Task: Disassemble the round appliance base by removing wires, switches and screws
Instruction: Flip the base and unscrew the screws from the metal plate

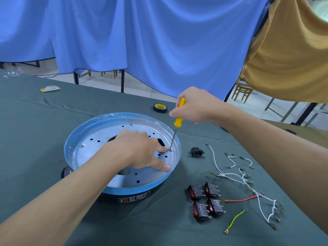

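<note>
On the round base (71,148), left hand (136,148) flat and released, right hand (197,105) around a yellow screwdriver (178,121); side label (134,198) unreadable.

Right hand (192,105) grips a yellow screwdriver (178,114) on a screw (170,149); left hand (140,150) presses the round base (85,128).

A bench (44,121) draped in dark green cloth fills the foreground. Near its far edge stands a roll of black tape with a yellow core (159,110), lying flat. Toward the far left corner lies a crumpled white and yellow paper packet (50,88), and beyond it, at the left edge, a scrap of clear plastic (12,73). Behind the bench hangs a wide blue fabric curtain (142,41), with an ochre cloth (287,59) beside it on the right. A small wooden stool (242,92) stands on the pale tiled floor (142,86) below them.
</note>
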The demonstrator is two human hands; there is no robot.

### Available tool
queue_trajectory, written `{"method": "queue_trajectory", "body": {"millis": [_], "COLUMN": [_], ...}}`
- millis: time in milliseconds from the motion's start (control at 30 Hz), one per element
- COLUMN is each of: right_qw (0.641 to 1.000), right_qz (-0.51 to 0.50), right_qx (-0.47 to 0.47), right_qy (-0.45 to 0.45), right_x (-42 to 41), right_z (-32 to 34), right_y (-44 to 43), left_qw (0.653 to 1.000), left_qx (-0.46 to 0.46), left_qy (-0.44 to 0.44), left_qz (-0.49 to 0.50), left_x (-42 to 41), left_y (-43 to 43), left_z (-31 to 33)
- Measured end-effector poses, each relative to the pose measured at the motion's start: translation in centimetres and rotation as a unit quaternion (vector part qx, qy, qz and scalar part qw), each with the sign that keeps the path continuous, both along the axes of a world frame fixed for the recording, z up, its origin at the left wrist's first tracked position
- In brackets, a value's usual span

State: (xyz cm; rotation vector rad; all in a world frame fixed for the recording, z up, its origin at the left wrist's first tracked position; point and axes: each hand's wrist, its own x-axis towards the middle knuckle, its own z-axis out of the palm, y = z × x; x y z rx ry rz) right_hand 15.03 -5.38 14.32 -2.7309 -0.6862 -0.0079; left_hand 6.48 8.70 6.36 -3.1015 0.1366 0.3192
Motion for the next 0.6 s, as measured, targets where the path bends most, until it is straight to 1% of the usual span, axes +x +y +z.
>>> {"method": "queue_trajectory", "body": {"millis": [133, 200, 267, 300, 367, 433, 467, 533, 600], "right_qw": [0.999, 0.999, 0.998, 0.998, 1.0, 0.999, 0.999, 0.999, 0.999], "right_qz": [-0.007, -0.02, -0.009, 0.003, 0.014, 0.009, 0.002, -0.016, -0.009], "right_qx": [-0.022, -0.044, -0.052, -0.046, -0.022, -0.007, -0.007, -0.024, -0.033], "right_qy": [0.025, -0.009, -0.041, -0.038, -0.001, 0.038, 0.044, 0.017, -0.003], "right_x": [-0.09, -0.21, -0.3, -0.34, -0.28, -0.3, -0.22, -0.13, -0.11], "right_z": [0.39, 0.44, 0.37, 0.36, 0.43, 0.62, 0.63, 0.63, 0.53], "right_y": [0.11, 0.21, 0.21, 0.18, 0.06, 0.03, 0.05, -0.05, -0.21], "left_qw": [1.0, 1.0, 1.0, 1.0, 1.0, 1.0, 1.0, 1.0, 1.0], "left_qx": [-0.002, -0.002, -0.002, -0.002, -0.004, -0.004, -0.005, -0.007, -0.006], "left_qy": [0.002, 0.004, 0.005, 0.005, 0.004, 0.003, 0.003, 0.005, 0.005], "left_qz": [0.002, 0.002, 0.001, 0.001, 0.002, 0.001, 0.0, 0.001, 0.0], "left_x": [0.01, 0.01, -0.01, -0.05, -0.07, -0.07, -0.09, -0.13, -0.18], "left_y": [0.0, 0.03, 0.01, -0.02, -0.07, -0.09, -0.09, -0.09, -0.09], "left_z": [0.0, 0.05, 0.09, 0.09, 0.1, 0.12, 0.12, 0.18, 0.21]}}
